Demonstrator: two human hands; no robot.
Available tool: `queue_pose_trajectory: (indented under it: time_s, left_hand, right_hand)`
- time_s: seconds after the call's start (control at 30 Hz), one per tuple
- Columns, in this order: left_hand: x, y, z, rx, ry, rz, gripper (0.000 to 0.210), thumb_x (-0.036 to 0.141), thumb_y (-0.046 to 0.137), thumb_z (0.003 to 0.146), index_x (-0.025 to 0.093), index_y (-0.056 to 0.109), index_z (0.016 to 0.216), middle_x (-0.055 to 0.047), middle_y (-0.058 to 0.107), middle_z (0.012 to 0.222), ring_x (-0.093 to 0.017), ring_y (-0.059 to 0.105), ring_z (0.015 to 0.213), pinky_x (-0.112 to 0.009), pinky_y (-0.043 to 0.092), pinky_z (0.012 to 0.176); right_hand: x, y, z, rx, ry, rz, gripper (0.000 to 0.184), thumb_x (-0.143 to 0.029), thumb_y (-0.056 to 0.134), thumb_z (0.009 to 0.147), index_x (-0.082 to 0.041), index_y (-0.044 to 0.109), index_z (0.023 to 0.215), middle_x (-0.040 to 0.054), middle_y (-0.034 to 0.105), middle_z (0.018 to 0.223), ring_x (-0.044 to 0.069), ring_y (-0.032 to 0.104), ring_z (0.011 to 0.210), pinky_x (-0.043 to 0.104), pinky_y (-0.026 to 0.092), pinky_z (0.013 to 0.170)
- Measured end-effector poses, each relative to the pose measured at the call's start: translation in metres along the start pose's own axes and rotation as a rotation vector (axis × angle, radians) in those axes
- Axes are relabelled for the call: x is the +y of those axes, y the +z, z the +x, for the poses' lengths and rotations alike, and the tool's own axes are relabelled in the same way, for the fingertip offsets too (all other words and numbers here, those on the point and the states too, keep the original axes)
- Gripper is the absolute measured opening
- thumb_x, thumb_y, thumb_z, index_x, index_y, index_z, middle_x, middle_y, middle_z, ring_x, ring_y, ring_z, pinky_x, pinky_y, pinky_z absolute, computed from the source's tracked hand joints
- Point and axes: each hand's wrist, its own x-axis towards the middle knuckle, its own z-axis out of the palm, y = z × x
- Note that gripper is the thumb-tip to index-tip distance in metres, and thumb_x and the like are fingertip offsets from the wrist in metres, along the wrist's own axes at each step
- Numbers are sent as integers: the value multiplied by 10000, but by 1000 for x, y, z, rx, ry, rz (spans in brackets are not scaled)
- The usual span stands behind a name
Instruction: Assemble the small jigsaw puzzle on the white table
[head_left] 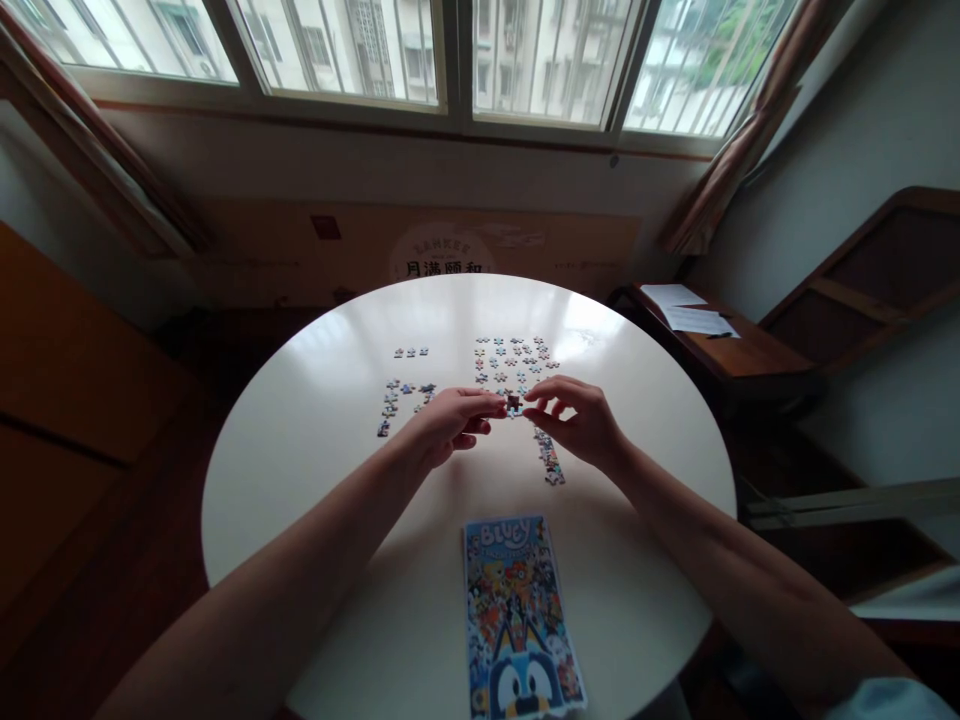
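Observation:
Over the middle of the round white table, my left hand pinches a small dark jigsaw piece between thumb and fingers. Just to its right is my right hand, with thumb and forefinger apart beside the piece and nothing seen in them. Loose jigsaw pieces lie spread beyond my hands. A strip of pieces runs down below my right hand. Near me lies a colourful picture sheet headed "BLUEY". My left hand partly hides a group of pieces at the left.
Three pieces sit in a short row at the table's far left. The round white table has a curved edge all round. A wooden chair or bench with papers stands at the right; windows line the back wall.

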Motion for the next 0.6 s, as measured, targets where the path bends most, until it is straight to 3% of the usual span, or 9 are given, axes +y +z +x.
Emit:
queue_pose_trajectory:
  time_s: [0.27, 0.6]
  left_hand:
    - [-2, 4, 1, -12, -34, 35, 148, 276, 781, 720, 152, 729, 784, -69, 683, 907, -75, 490, 613, -232, 194, 501]
    - [-5, 9, 1, -93, -92, 112, 130, 266, 778, 728, 152, 726, 762, -55, 674, 870, -80, 520, 632, -223, 209, 491]
  right_hand:
    - [-6, -4, 1, -21, -7, -18, 69, -254, 726, 891, -229, 751, 950, 20, 746, 909, 112, 682, 730, 225, 552, 540]
    - [-5, -18, 2, -155, -6, -41, 103, -264, 696, 915, -236, 794, 903, 25, 778, 888, 134, 714, 762, 257, 565, 599]
